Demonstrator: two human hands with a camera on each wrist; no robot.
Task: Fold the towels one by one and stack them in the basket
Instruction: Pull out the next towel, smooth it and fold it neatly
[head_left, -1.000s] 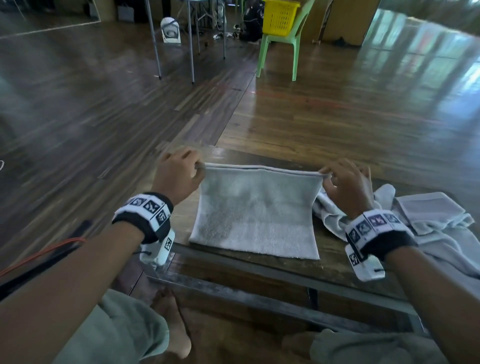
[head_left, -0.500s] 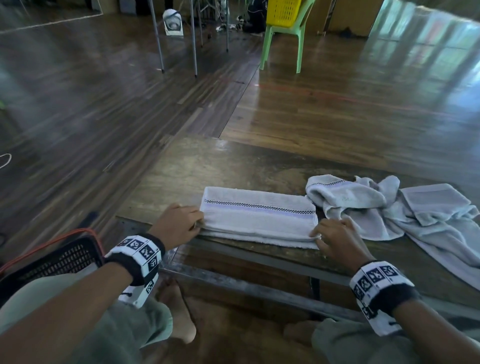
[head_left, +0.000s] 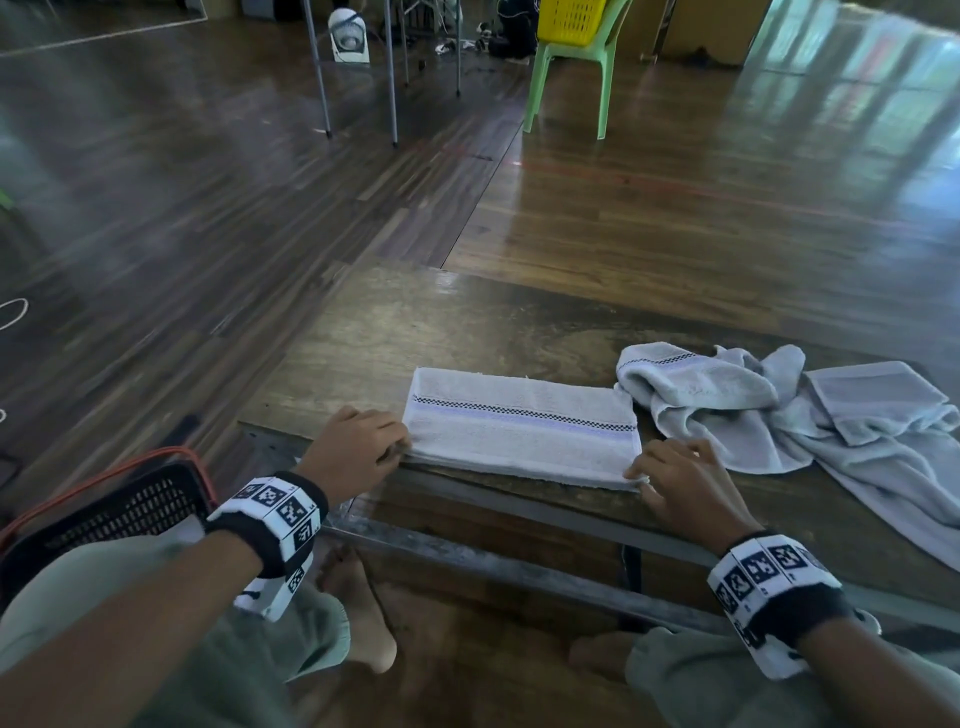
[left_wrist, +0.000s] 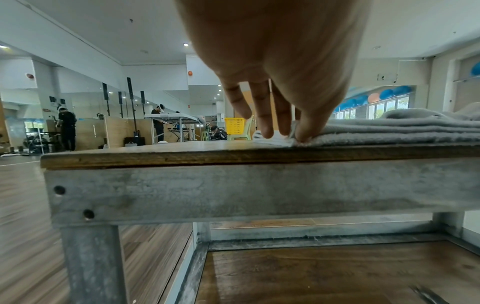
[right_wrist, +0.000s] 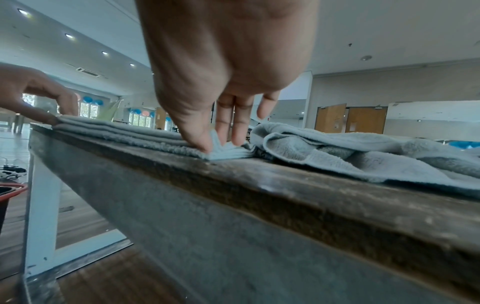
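Note:
A pale grey folded towel (head_left: 519, 426) with a checked stripe lies along the near edge of the wooden table (head_left: 467, 322). My left hand (head_left: 395, 449) pinches its near left corner, and the left wrist view shows the left hand (left_wrist: 288, 135) with cloth between thumb and fingers. My right hand (head_left: 638, 470) pinches the near right corner, where the right wrist view shows the right hand (right_wrist: 218, 144) with the cloth bunched up between its thumb and fingers. The folded towel (right_wrist: 124, 133) shows several layers. A black basket (head_left: 119, 504) with a red rim stands low at my left.
A heap of loose grey towels (head_left: 779, 410) lies on the table just right of the folded one, touching its far right corner. My knees and bare feet are under the table's metal frame (left_wrist: 233, 189). A green chair (head_left: 571, 78) with a yellow basket stands far off.
Both hands brought the towel's far edge toward me, folding it into a narrow strip. They now hold the near corners. The view tilted down and the basket came into sight.

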